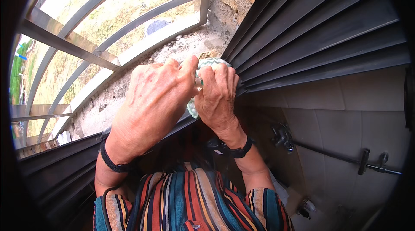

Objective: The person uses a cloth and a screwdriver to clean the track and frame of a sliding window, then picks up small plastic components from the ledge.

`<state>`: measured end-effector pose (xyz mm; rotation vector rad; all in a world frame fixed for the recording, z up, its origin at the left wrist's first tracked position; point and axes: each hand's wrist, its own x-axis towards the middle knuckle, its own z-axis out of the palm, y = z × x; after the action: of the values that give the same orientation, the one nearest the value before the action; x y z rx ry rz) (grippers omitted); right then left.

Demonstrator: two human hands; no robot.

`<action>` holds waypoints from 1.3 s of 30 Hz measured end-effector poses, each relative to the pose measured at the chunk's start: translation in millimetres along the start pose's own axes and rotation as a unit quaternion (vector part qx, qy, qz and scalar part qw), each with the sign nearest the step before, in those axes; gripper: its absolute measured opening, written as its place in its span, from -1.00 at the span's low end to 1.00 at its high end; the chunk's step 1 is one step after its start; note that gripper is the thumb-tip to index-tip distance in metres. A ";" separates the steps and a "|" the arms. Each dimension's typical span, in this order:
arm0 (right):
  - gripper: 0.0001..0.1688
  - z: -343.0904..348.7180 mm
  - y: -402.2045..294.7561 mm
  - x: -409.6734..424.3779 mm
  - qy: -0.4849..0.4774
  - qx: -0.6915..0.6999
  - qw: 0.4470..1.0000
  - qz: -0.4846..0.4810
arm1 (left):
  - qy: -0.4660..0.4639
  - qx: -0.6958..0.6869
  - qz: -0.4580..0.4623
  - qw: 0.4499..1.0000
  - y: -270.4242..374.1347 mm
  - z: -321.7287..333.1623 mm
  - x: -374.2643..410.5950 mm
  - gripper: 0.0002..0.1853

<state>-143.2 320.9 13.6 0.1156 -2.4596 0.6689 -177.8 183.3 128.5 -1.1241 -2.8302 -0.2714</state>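
Note:
A pale green and white cloth [212, 61] is bunched under and around my right hand [218, 93], whose curled fingers press into it at the corner of a window opening. Part of the same cloth shows below, between the two hands. My left hand [155, 91] is right beside it, back upward, index finger pointing forward and the other fingertips hidden underneath. Whether it also grips the cloth is not visible. A small green spot and something shiny show between the hands, too small to identify.
Metal bars [139, 20] cross the window beyond a rough stone sill [107, 108]. A dark ribbed panel [317, 27] rises close on the right; another dark ribbed surface [61, 163] lies at lower left. A shower rail [324, 153] and tap [283, 137] are mounted along the tiled wall [350, 127].

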 end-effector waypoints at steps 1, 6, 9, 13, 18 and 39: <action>-0.74 -0.6 -0.5 -1.3 0.009 -0.037 0.999 0.004 | 0.019 -0.018 -0.020 0.999 5.5 5.2 -2.8 -0.65; -0.79 -11.2 -7.2 -12.7 -0.024 -0.133 0.991 0.012 | 0.038 -0.128 -0.112 0.985 14.3 39.4 -32.6 -0.69; -0.83 -13.9 -13.5 -21.1 -0.060 -0.123 0.991 -0.001 | 0.048 -0.149 -0.149 0.976 24.4 54.9 -54.4 -0.72; -0.81 -11.8 -27.5 -25.1 -0.073 -0.101 0.992 0.004 | 0.048 -0.098 -0.133 0.985 25.6 46.1 -60.7 -0.78; -0.73 -6.0 -54.2 -36.3 -0.071 -0.115 0.991 -0.017 | 0.061 -0.088 -0.122 0.987 19.7 34.5 -87.2 -0.77; -0.46 -54.7 -63.8 -45.5 -0.043 0.105 0.991 -0.077 | 0.279 -0.132 -0.175 0.935 -9.5 -1.0 -168.7 -0.61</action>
<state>-63.0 289.1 54.7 0.4194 -2.4241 0.8684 -61.8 62.9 104.1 -0.4463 -2.4878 -0.8642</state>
